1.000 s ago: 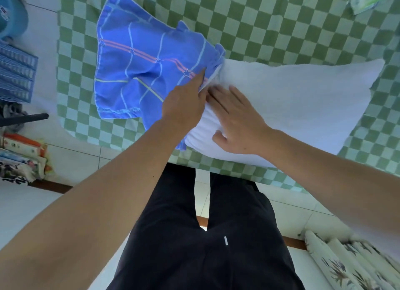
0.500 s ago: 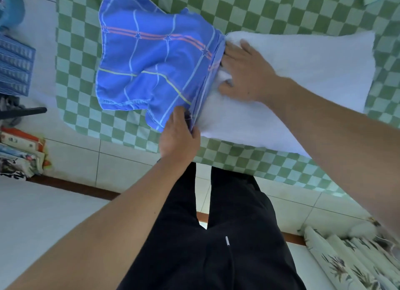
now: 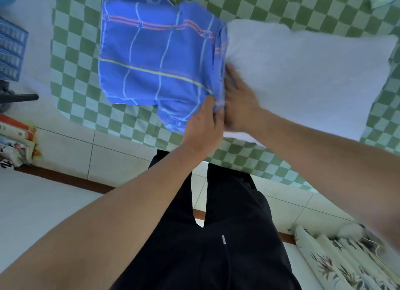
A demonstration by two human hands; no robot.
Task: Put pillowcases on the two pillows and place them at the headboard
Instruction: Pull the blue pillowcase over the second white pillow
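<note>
A white pillow lies on the green checked bed sheet, its left end tucked into a blue plaid pillowcase. My left hand pinches the near corner of the pillowcase's open edge. My right hand presses on the pillow's near left corner right at that opening, fingers flat against the white fabric. Most of the pillow is outside the case. Only one pillow is in view.
The bed's near edge runs across the middle, with my dark trousers against it. A blue basket and stacked books sit on the floor at left. Floral fabric lies at lower right.
My right hand slid from the far side of the opening down to the near corner of the pillow. My left hand kept hold of the pillowcase edge, and the case sits slightly further over the pillow.
</note>
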